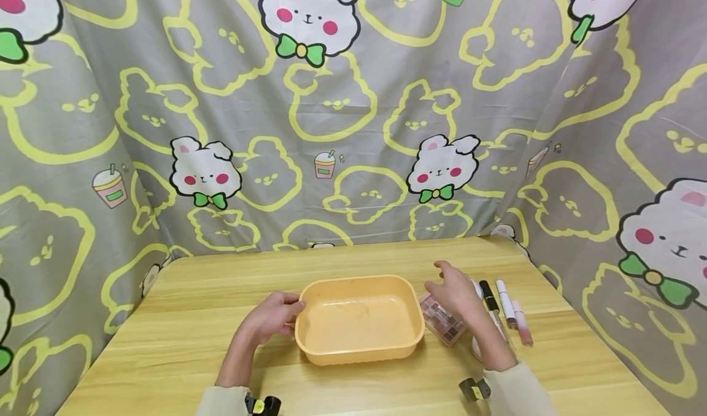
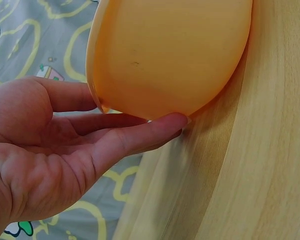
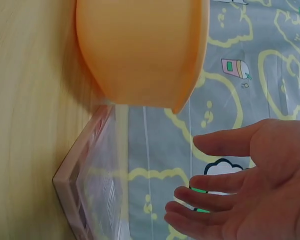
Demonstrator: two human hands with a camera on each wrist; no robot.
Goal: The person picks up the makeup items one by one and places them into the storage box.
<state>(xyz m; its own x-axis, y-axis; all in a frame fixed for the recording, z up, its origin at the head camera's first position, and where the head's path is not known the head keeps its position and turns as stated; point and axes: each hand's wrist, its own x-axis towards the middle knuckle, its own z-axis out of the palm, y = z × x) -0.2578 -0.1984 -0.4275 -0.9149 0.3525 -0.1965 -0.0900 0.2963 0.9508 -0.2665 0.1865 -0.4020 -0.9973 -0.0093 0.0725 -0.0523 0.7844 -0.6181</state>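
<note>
An orange-yellow plastic basin with rounded corners sits on the wooden table. At its left end my left hand grips it; in the left wrist view the basin's end wall lies between the thumb and the fingers. My right hand hovers off the basin's right end, fingers spread and holding nothing. Below that hand lies an eyeshadow palette with a clear lid, close beside the basin. The right wrist view shows the palette's pink edge and the fingers apart from the basin.
Right of the palette lie a black-capped tube, a white tube and a pink-and-white tube. The right forearm partly hides some round items. A patterned curtain closes off the table's back and sides.
</note>
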